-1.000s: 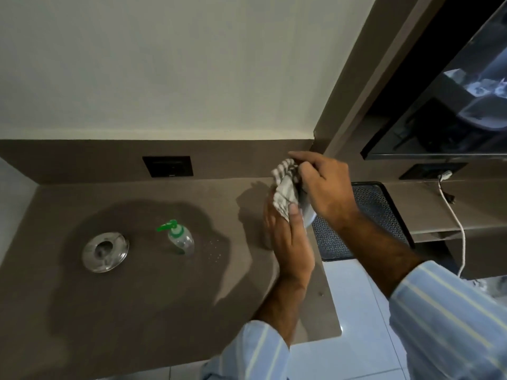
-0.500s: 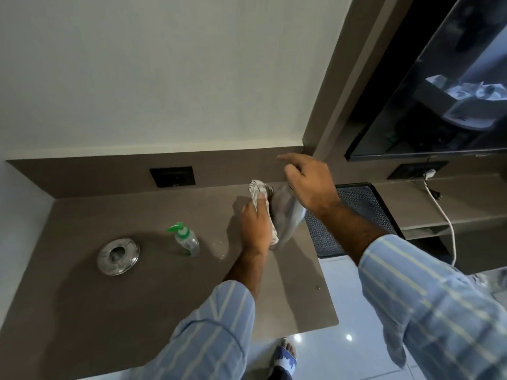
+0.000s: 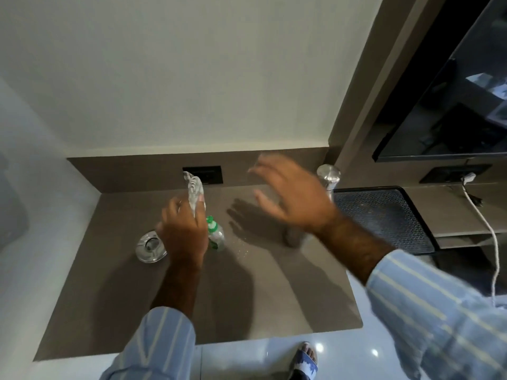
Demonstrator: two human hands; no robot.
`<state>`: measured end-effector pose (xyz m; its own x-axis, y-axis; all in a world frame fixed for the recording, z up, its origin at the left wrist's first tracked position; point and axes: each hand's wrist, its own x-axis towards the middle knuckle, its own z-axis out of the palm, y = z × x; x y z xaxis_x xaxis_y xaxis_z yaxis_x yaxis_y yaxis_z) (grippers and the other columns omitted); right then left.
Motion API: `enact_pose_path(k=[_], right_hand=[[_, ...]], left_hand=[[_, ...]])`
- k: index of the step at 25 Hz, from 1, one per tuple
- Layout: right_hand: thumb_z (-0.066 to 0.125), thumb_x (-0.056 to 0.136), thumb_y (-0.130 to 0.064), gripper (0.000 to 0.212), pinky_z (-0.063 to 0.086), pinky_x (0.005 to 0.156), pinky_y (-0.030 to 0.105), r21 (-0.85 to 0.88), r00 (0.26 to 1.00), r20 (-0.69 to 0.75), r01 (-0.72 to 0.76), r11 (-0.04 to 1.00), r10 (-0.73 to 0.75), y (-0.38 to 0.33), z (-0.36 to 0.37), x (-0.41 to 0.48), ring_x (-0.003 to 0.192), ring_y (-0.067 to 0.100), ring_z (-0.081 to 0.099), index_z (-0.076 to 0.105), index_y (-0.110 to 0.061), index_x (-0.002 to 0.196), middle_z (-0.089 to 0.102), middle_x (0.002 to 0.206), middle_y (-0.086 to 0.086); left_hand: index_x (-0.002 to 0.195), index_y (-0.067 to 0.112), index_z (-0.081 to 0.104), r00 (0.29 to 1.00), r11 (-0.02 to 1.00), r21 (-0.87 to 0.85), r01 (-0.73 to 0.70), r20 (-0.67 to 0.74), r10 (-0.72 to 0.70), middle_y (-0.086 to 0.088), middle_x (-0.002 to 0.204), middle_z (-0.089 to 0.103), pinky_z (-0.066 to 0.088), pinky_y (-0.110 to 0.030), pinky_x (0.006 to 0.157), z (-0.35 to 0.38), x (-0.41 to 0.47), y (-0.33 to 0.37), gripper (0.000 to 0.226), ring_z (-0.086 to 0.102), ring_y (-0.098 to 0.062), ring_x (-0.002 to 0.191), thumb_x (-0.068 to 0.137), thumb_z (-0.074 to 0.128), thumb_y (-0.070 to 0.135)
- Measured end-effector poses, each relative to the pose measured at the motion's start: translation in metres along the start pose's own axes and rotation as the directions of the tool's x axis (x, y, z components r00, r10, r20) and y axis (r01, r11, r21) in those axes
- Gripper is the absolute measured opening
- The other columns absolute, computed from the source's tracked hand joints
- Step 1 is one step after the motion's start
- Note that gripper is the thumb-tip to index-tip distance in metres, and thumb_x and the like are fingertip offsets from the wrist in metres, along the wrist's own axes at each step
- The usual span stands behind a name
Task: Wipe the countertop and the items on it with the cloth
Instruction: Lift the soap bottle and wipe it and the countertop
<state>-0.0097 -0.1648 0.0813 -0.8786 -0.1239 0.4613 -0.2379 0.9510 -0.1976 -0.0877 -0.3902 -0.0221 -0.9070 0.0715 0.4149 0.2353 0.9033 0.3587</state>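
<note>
The left hand (image 3: 182, 234) is closed round a bunched striped cloth (image 3: 194, 192), whose free end sticks up beyond the knuckles toward the back wall. Just to its right, touching or nearly so, stands a small clear pump bottle with a green top (image 3: 215, 237); just to its left, partly hidden by the wrist, lies a round shiny metal dish (image 3: 148, 248). The right hand (image 3: 290, 198) hovers over the table (image 3: 274, 297) with its fingers spread, holding nothing, blurred by motion. Beyond and to the right of it a steel cup (image 3: 329, 176) stands at the table's far corner, clear of both hands, beside a dark perforated tray (image 3: 384, 218).

A scatter of small droplets or specks (image 3: 242, 246) shows on the table between the hands. From this, the cup seems dealt with and set down, while the bottle looks to be the item next in line. The dish and the broad table surface itself appear left to wipe, so the task is probably not yet half done.
</note>
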Motion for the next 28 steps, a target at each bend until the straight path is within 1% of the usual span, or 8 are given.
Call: enact_pose_path(k=[3,6,14,17,21,24,26,28], right_hand=[[0.058,0.100,-0.030,0.038,0.051,0.101,0.041,0.226,0.876,0.429,-0.340,0.913,0.220,-0.037,0.080,-0.008,0.120,0.031,0.065,0.064,-0.014,0.134,0.067,0.133,0.012],[0.075,0.091,-0.030,0.066,0.045,0.110,0.035,0.242,0.647,0.674,-0.650,0.721,0.357,-0.054,0.154,-0.014,0.135,0.031,0.056,0.052,-0.008,0.149,0.058,0.149,0.014],[0.074,0.088,-0.020,0.055,0.053,0.094,0.034,0.502,0.706,0.607,-0.697,0.511,0.366,-0.068,0.205,0.007,0.113,0.027,0.068,0.057,-0.006,0.138,0.070,0.131,0.014],[0.075,0.089,-0.017,0.049,0.055,0.083,0.020,0.682,0.702,0.648,-0.707,0.185,0.296,-0.060,0.185,0.013,0.103,0.014,0.068,0.059,-0.009,0.135,0.071,0.121,0.006],[0.067,0.097,-0.032,0.037,0.057,0.086,0.036,0.719,0.678,0.694,-0.665,-0.201,0.242,-0.052,0.156,0.017,0.091,0.021,0.072,0.065,-0.011,0.128,0.073,0.109,0.013],[0.057,0.098,-0.050,0.046,0.057,0.064,0.029,0.696,0.601,0.717,-0.593,-0.405,0.352,-0.060,0.137,0.023,0.069,0.019,0.069,0.064,-0.010,0.119,0.070,0.092,0.012],[0.055,0.097,-0.057,0.059,0.061,0.067,0.034,0.709,0.581,0.698,-0.644,-0.287,0.418,-0.068,0.130,0.029,0.076,0.027,0.073,0.063,-0.003,0.119,0.072,0.098,0.020],[0.056,0.092,-0.066,0.073,0.062,0.071,0.036,0.702,0.608,0.691,-0.692,-0.166,0.391,-0.071,0.122,0.034,0.082,0.030,0.074,0.063,0.000,0.122,0.074,0.103,0.023]], left_hand=[[0.120,0.007,0.066,0.908,0.977,0.172,-0.126,0.416,0.044,-0.021,0.118,0.065,0.053,-0.048,0.082,0.012,-0.001,-0.013,0.051,0.063,-0.039,0.103,0.105,0.031,0.041],[0.131,0.009,0.061,0.894,0.991,-0.088,-0.101,0.429,0.129,-0.018,0.123,0.064,0.053,-0.049,0.089,0.027,-0.004,-0.023,0.041,0.062,-0.036,0.108,0.101,0.052,0.035],[0.125,0.005,0.066,0.942,0.929,-0.308,-0.203,0.198,0.272,-0.014,0.117,0.071,0.052,-0.030,0.087,0.021,0.022,-0.036,0.034,0.068,-0.027,0.103,0.091,0.068,0.008],[0.125,0.004,0.066,0.963,0.856,-0.468,-0.221,0.036,0.268,-0.017,0.121,0.073,0.053,-0.025,0.092,0.009,0.042,-0.045,0.036,0.067,-0.018,0.107,0.090,0.069,0.007],[0.134,0.006,0.056,0.927,0.832,-0.414,-0.368,-0.091,0.365,-0.021,0.128,0.067,0.039,-0.004,0.097,-0.001,0.050,-0.055,0.038,0.062,-0.019,0.110,0.097,0.056,0.015],[0.125,0.008,0.065,0.997,0.824,-0.566,0.026,-0.044,-0.062,-0.010,0.115,0.072,0.042,0.002,0.085,-0.008,0.046,-0.041,0.033,0.069,-0.012,0.100,0.099,0.055,0.023],[0.108,0.015,0.071,0.890,0.491,-0.750,0.443,0.299,-0.344,-0.014,0.101,0.077,0.058,-0.014,0.070,-0.012,0.046,-0.023,0.037,0.076,-0.010,0.083,0.099,0.054,0.046],[0.107,0.006,0.068,0.827,0.197,-0.803,0.563,0.543,-0.147,-0.028,0.087,0.071,0.062,-0.043,0.058,-0.013,0.046,-0.008,0.054,0.074,-0.029,0.070,0.094,0.059,0.058]])
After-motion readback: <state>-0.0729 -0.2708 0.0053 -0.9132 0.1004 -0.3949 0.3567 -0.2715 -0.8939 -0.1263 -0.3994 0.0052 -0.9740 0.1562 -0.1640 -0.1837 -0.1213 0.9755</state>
